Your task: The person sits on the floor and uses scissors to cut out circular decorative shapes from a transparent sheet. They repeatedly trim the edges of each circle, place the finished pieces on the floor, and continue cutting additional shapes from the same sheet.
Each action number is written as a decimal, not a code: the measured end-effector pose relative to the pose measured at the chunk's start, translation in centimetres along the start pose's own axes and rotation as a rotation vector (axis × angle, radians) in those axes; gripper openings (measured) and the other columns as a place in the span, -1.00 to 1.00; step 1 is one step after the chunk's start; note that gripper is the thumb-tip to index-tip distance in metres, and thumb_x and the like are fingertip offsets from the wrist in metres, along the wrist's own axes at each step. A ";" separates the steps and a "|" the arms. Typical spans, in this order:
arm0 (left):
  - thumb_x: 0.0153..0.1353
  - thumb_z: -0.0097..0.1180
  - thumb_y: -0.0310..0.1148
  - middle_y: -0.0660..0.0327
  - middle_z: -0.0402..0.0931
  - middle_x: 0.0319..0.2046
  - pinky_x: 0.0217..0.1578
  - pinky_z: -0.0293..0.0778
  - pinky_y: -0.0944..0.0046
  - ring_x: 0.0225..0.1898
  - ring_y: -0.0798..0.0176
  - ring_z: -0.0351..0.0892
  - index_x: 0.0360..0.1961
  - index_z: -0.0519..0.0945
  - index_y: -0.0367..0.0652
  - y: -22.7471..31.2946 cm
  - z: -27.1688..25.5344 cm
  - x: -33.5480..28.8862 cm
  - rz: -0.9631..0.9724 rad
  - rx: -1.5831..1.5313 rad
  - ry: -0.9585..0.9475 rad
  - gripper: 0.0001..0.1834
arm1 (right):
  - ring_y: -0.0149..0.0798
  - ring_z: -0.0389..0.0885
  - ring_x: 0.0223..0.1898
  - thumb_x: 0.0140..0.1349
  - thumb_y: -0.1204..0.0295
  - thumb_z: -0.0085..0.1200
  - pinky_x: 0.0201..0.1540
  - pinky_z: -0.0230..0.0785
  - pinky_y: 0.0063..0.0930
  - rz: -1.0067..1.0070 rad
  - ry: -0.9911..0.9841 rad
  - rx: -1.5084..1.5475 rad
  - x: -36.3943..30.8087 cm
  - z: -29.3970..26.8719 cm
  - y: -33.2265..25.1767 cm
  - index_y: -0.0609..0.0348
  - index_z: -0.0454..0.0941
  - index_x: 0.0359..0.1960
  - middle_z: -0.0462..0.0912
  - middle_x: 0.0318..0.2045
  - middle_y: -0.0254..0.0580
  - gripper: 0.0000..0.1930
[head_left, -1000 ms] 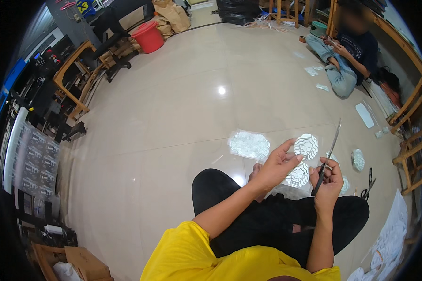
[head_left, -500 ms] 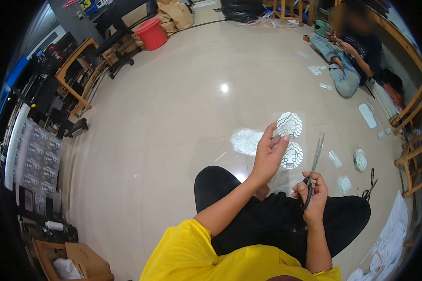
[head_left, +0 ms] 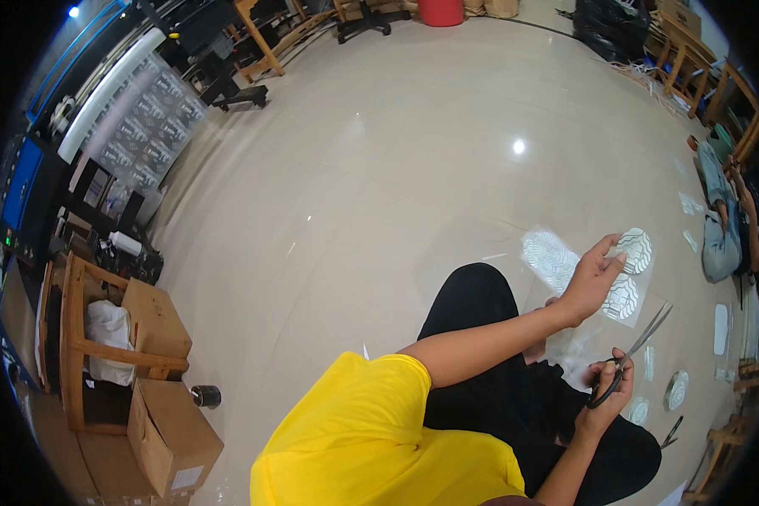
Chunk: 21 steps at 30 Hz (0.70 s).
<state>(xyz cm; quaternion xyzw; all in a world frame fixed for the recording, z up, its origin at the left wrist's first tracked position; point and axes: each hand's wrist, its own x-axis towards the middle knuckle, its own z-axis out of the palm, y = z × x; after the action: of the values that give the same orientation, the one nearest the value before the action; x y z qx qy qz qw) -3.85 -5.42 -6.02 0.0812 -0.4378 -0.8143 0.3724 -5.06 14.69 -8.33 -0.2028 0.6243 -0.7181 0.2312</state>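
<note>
On my remote feed I count two pairs of scissors [head_left: 645, 337] [head_left: 671, 432], two round patterned pieces [head_left: 636, 250] [head_left: 621, 298] on one clear sheet [head_left: 642, 289], two more roundish pieces [head_left: 677, 390] [head_left: 639, 411] on the floor [head_left: 379, 202], one red bucket [head_left: 441, 12] and one black bag [head_left: 611, 30].

Bright yellow short-sleeved shirt [head_left: 346, 434] nearest, black trousers [head_left: 474, 308] farther out, left hand [head_left: 592, 288] and right hand [head_left: 618, 395] bare, the foot [head_left: 535, 351] seemingly bare too.

Upper left: grey patterned sheet [head_left: 148, 118] below white roller [head_left: 114, 94] | lower left: white bag [head_left: 110, 337] inside wooden frame [head_left: 76, 337], cardboard box [head_left: 173, 434], dark cylinder [head_left: 206, 396] beside it | top: red tub [head_left: 441, 12], black plastic bag [head_left: 609, 32]
</note>
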 end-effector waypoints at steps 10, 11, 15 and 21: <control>0.55 -0.05 -0.35 0.30 0.63 -0.15 -0.21 0.48 0.48 -0.22 0.56 0.56 0.30 0.32 -0.31 0.4 -0.4 0.6 0.057 0.007 0.043 -0.60 | -0.41 0.55 -0.47 0.37 0.28 0.25 -0.38 0.42 -0.57 0.023 -0.040 -0.029 -0.2 0.2 0.2 0.21 0.46 0.09 0.60 -0.45 -0.27 -0.61; 0.55 -0.05 -0.35 0.30 0.62 -0.16 -0.21 0.48 0.48 -0.22 0.56 0.55 0.30 0.33 -0.31 0.5 -0.5 0.5 0.055 -0.015 0.042 -0.60 | -0.41 0.55 -0.47 0.37 0.28 0.25 -0.38 0.42 -0.57 0.022 -0.042 -0.031 -0.4 0.3 0.2 0.21 0.46 0.09 0.60 -0.45 -0.26 -0.61; 0.53 -0.02 -0.34 0.32 0.60 -0.19 -0.24 0.44 0.50 -0.26 0.58 0.50 0.29 0.34 -0.31 0.3 -0.5 0.5 0.075 -0.026 0.040 -0.59 | -0.45 0.53 -0.51 0.38 0.18 0.23 -0.42 0.38 -0.61 -0.038 -0.038 -0.079 -1.0 0.6 0.7 0.23 0.47 0.08 0.59 -0.46 -0.30 -0.57; 0.46 0.13 -0.27 0.41 0.41 -0.45 -0.45 0.27 0.48 -0.45 0.62 0.29 0.36 0.32 -0.31 1.3 -1.0 0.2 -0.022 0.249 0.188 -0.44 | -0.35 0.65 -0.37 0.35 0.34 0.23 -0.24 0.56 -0.48 0.081 -0.072 -0.153 -1.5 0.6 0.0 0.30 0.46 0.10 0.65 -0.39 -0.20 -0.61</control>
<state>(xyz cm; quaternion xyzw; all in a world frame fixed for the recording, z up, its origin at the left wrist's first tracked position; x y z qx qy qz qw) -2.79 -6.67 -5.59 0.2075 -0.4977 -0.7465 0.3898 -3.49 15.13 -8.27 -0.2203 0.6764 -0.6505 0.2662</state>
